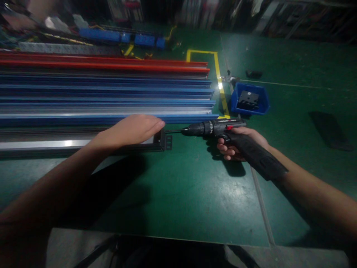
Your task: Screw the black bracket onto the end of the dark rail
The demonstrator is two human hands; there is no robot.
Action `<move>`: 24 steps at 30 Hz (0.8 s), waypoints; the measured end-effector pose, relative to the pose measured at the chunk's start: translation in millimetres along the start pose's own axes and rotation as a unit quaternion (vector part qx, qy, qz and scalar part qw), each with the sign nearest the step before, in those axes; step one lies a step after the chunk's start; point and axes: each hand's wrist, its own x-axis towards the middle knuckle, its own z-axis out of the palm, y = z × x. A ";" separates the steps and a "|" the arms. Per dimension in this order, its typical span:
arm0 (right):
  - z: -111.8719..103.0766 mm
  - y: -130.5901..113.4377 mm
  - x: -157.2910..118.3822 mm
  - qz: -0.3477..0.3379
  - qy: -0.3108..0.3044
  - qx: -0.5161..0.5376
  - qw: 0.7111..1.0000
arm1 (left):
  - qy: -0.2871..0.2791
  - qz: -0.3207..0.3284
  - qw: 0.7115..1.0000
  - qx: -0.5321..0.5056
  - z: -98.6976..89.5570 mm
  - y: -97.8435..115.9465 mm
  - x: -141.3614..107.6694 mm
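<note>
My right hand [245, 143] is wrapped around the grip of a black cordless drill [214, 127], which lies nearly level above the green table. Its long thin bit [173, 131] points left, and the tip meets the black slotted end bracket [168, 142] of a long black and silver metal profile [67, 143]; exact contact is hard to make out. Over that same end lies my left hand [136, 128], closed on the profile, with most of its fingers hidden behind the back of the hand.
Blue profiles [111, 98] and red profiles [111, 64] lie parallel behind. A blue bin [264, 100] with dark plates stands right of yellow tape [218, 70]. Blue-wrapped parts and cables [103, 35] sit at the back left, near a blurred person's hand [16, 18].
</note>
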 end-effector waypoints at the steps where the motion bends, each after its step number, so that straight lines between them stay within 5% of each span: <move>1: 0.3 0.0 -0.1 0.002 -0.002 0.000 1.000 | -0.001 -0.001 1.000 0.003 -0.2 0.4 0.1; 24: 5.5 1.8 0.8 0.001 -0.008 0.005 1.000 | 0.000 -0.008 1.000 -0.019 -0.5 0.9 0.5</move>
